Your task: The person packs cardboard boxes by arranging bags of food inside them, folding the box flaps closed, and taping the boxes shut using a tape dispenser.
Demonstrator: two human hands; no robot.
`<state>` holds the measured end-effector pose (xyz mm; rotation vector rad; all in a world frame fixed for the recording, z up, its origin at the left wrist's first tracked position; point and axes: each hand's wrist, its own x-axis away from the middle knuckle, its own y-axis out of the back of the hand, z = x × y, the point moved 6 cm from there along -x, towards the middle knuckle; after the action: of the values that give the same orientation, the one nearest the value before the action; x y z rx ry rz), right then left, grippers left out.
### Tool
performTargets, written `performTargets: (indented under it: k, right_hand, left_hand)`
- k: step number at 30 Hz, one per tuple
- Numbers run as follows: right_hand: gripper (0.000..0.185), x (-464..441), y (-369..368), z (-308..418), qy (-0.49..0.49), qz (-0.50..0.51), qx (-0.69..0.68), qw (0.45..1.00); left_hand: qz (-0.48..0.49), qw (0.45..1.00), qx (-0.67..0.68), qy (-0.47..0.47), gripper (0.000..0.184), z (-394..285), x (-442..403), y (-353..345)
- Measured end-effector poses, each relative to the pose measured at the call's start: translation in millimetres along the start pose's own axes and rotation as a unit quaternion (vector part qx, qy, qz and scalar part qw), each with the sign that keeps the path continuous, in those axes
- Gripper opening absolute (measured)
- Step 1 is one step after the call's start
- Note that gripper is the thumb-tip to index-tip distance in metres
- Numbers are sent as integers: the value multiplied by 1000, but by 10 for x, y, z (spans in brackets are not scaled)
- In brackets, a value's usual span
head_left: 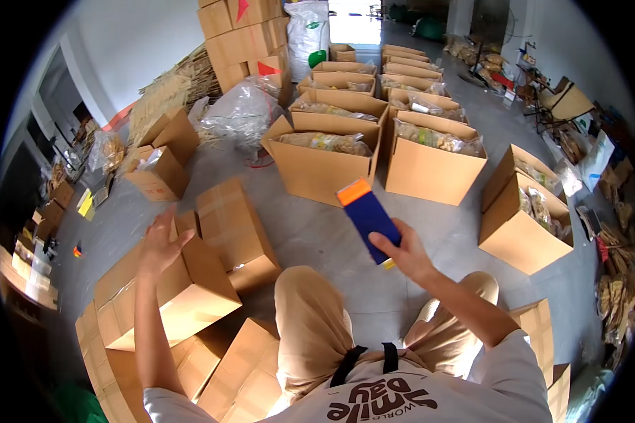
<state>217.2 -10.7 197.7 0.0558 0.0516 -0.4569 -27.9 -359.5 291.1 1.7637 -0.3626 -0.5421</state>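
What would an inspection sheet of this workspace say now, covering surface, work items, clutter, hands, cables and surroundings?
Surface: smooth grey floor, with open brown cardboard cartons holding filled clear plastic bags.
Work items: dark-blue rectangular object with an orange end; large brown cardboard carton on the left.
Clutter: crumpled translucent plastic sheeting beyond the nearer cartons.
Hands: right hand grips the dark-blue object; left hand, fingers spread, is by the large carton, contact unclear.
Cables: nothing seen for certain.
Surroundings: tall stack of brown cardboard boxes, white sack, white wall.
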Motion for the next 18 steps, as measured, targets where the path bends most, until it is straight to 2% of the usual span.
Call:
performTargets:
  k: [1, 3, 5, 7, 9, 12, 13, 16, 18]
  right_hand:
    - [46, 27, 272, -72, -14, -24, 5, 1000]
    - [44, 34, 837, -219, 1, -105, 99, 990]
    - [44, -6, 1339, -469, 17, -166, 137, 977]
    - [41, 37, 1548, -442, 14, -202, 93, 975]
    - [39, 116, 1722, -444, -84, -229, -6, 970]
    - [37, 184, 1929, -578, -79, -290, -31, 953]
    - [37, 239, 2006, -668, -90, -320, -37, 942]
    - [37, 347, 2069, -848, -178, -292, -93, 935]
    - [37, 349, 2120, -814, -173, -297, -103, 933]
  left_hand:
    - [0, 997, 41, -61, 68, -257, -143, -81]
    - [17, 991, -31, -130, 66, -818, -379, -307]
    - [78, 980, -49, -175, 68, -1332, -618, -612]
    - [120, 959, 21, -257, 67, -1693, -906, -1140]
    - [172, 940, 22, -293, 68, -2045, -1111, -1575]
    - [183, 928, 66, -319, 72, -2415, -1516, -2125]
    - [185, 926, 63, -322, 72, -2518, -1668, -2319]
    - [142, 934, 24, -326, 80, -2799, -2164, -2778]
    - [47, 946, -24, -321, 83, -3004, -2470, -2984]
